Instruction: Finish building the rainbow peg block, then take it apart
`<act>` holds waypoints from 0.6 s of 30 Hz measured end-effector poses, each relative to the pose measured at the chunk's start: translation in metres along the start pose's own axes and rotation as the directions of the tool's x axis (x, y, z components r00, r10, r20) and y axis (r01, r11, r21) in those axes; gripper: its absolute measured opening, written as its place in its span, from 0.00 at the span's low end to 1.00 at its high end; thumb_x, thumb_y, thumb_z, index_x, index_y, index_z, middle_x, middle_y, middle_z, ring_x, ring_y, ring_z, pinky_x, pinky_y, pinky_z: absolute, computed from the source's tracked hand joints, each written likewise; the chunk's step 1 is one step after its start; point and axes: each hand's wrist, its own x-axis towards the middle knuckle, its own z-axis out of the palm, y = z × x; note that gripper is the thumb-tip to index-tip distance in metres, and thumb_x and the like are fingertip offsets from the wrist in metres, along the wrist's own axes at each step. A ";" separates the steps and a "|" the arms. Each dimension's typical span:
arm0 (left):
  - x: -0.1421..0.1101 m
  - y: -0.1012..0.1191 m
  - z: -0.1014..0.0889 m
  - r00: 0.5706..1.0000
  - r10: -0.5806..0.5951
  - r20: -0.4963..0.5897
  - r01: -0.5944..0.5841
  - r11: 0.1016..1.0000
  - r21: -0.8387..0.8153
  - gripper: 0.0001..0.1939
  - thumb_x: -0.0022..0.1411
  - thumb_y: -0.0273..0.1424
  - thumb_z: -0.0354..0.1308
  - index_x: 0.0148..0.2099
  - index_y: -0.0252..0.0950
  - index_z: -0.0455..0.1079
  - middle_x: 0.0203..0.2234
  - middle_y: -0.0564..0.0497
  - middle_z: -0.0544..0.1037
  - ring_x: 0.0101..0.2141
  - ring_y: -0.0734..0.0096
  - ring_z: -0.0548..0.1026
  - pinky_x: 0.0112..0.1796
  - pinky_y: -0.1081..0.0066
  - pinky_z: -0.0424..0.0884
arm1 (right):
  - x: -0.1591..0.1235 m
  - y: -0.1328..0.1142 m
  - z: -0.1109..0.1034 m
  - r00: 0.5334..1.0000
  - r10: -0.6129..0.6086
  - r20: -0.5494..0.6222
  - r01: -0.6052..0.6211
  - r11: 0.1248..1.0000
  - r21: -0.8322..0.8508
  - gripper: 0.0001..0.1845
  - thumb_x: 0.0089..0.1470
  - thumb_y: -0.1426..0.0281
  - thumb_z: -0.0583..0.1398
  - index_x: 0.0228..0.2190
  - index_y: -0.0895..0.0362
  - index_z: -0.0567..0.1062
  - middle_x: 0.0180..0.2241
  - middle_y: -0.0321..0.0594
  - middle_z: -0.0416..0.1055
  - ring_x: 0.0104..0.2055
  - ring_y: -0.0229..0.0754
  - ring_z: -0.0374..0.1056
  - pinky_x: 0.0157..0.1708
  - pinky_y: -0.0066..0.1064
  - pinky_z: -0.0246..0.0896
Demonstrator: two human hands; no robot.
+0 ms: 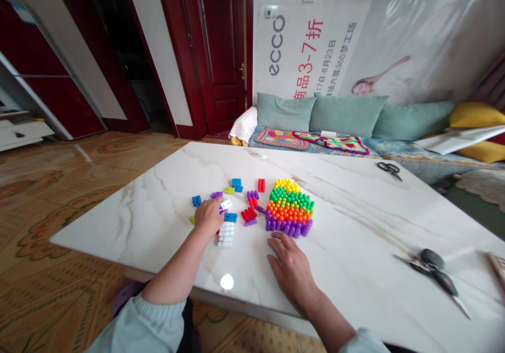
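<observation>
My left hand [210,218] is over a scatter of small, tube-like plastic pieces, its fingers curled around white pieces [226,204] at its tips. Part of the grip is hidden behind the hand. Close by lie blue pieces [231,217], red pieces [248,214], purple pieces [253,194] and a stack of white pieces [226,234]. My right hand [290,261] rests on the table, fingers apart and holding nothing. Its fingertips are just in front of the purple row [290,228] of a block of rounded pieces banded in yellow, green, orange and purple.
The white marble-patterned table [355,221] holds black-handled scissors [390,170] at the far right. Nearer on the right lie more dark-handled scissors [434,271]. Behind the table stands a sofa with green cushions [347,115].
</observation>
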 end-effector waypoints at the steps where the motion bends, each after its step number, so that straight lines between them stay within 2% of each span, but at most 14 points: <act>1: 0.000 0.000 -0.001 1.000 -0.006 -0.029 0.005 1.000 -0.023 0.20 0.54 0.27 0.58 0.50 0.39 0.70 0.40 0.42 0.77 0.43 0.53 0.73 0.42 0.63 0.68 | 0.000 0.000 0.000 1.000 0.000 0.002 0.000 1.000 0.002 0.16 0.53 0.75 0.55 0.45 0.57 0.72 0.50 0.48 0.68 0.51 0.47 0.65 0.49 0.40 0.65; 3: 0.000 0.001 -0.003 0.995 -0.047 -0.086 0.034 0.987 -0.155 0.18 0.52 0.27 0.59 0.47 0.40 0.71 0.39 0.44 0.77 0.42 0.54 0.74 0.41 0.63 0.68 | 0.000 -0.001 -0.001 1.000 -0.003 0.004 0.003 1.000 0.007 0.16 0.53 0.75 0.56 0.44 0.57 0.72 0.50 0.48 0.68 0.51 0.47 0.65 0.50 0.40 0.65; 4: 0.001 0.002 -0.003 0.992 -0.089 -0.094 0.059 0.957 -0.284 0.16 0.50 0.28 0.60 0.45 0.40 0.72 0.37 0.46 0.78 0.41 0.56 0.74 0.40 0.64 0.68 | 0.000 -0.001 -0.001 1.000 -0.004 0.004 0.004 1.000 0.010 0.16 0.53 0.75 0.56 0.44 0.57 0.72 0.50 0.48 0.68 0.51 0.47 0.65 0.50 0.40 0.65; 5: 0.002 0.003 -0.003 0.987 -0.150 -0.065 0.103 0.878 -0.466 0.14 0.49 0.28 0.61 0.41 0.40 0.73 0.34 0.48 0.78 0.39 0.58 0.74 0.38 0.66 0.69 | 0.000 -0.001 -0.001 1.000 -0.005 0.002 0.005 1.000 0.013 0.16 0.53 0.75 0.56 0.44 0.57 0.72 0.50 0.48 0.68 0.50 0.47 0.65 0.49 0.40 0.65; 6: 0.003 0.004 -0.003 0.977 -0.212 0.006 0.164 0.738 -0.655 0.11 0.49 0.29 0.62 0.38 0.39 0.73 0.31 0.49 0.77 0.36 0.61 0.75 0.36 0.69 0.69 | 0.000 0.000 -0.001 1.000 -0.005 0.000 0.005 1.000 0.015 0.16 0.53 0.75 0.56 0.44 0.56 0.72 0.50 0.48 0.68 0.50 0.47 0.65 0.49 0.40 0.65; 7: 0.004 0.006 -0.002 0.962 -0.255 0.103 0.232 0.553 -0.800 0.08 0.49 0.29 0.62 0.35 0.37 0.73 0.27 0.50 0.76 0.32 0.64 0.75 0.33 0.70 0.69 | 0.000 0.000 0.000 1.000 -0.004 -0.002 0.004 1.000 0.016 0.16 0.53 0.75 0.56 0.44 0.56 0.72 0.50 0.48 0.68 0.50 0.47 0.65 0.49 0.40 0.65; 9: 0.007 0.009 0.000 0.922 -0.267 0.279 0.339 0.212 -0.917 0.06 0.51 0.30 0.61 0.32 0.35 0.71 0.22 0.51 0.74 0.26 0.69 0.74 0.27 0.73 0.69 | 0.000 0.000 0.000 1.000 -0.005 -0.004 0.005 1.000 0.015 0.15 0.53 0.75 0.55 0.44 0.56 0.72 0.50 0.48 0.68 0.50 0.47 0.65 0.49 0.40 0.65; 10: 0.007 0.011 0.001 0.909 -0.260 0.327 0.365 0.113 -0.924 0.06 0.53 0.31 0.60 0.32 0.34 0.71 0.20 0.51 0.73 0.24 0.70 0.73 0.25 0.74 0.69 | 0.000 0.000 0.000 1.000 -0.005 -0.004 0.005 1.000 0.013 0.15 0.53 0.75 0.55 0.44 0.56 0.72 0.50 0.48 0.68 0.50 0.47 0.65 0.49 0.40 0.65; 13: 0.006 0.016 0.001 0.909 -0.254 0.330 0.348 0.025 -0.937 0.06 0.57 0.31 0.57 0.33 0.33 0.69 0.20 0.51 0.72 0.23 0.73 0.73 0.24 0.75 0.69 | 0.000 0.000 -0.001 1.000 -0.007 0.001 0.007 1.000 0.007 0.15 0.53 0.76 0.55 0.43 0.57 0.73 0.50 0.48 0.67 0.51 0.47 0.64 0.49 0.40 0.65; 18: 0.002 0.020 -0.001 0.919 -0.240 0.313 0.305 -0.067 -0.950 0.03 0.57 0.31 0.60 0.32 0.37 0.70 0.23 0.52 0.73 0.29 0.71 0.74 0.25 0.76 0.71 | 0.000 -0.001 -0.001 1.000 -0.009 0.011 0.009 1.000 -0.003 0.14 0.54 0.75 0.55 0.42 0.57 0.73 0.50 0.49 0.67 0.51 0.47 0.64 0.49 0.41 0.65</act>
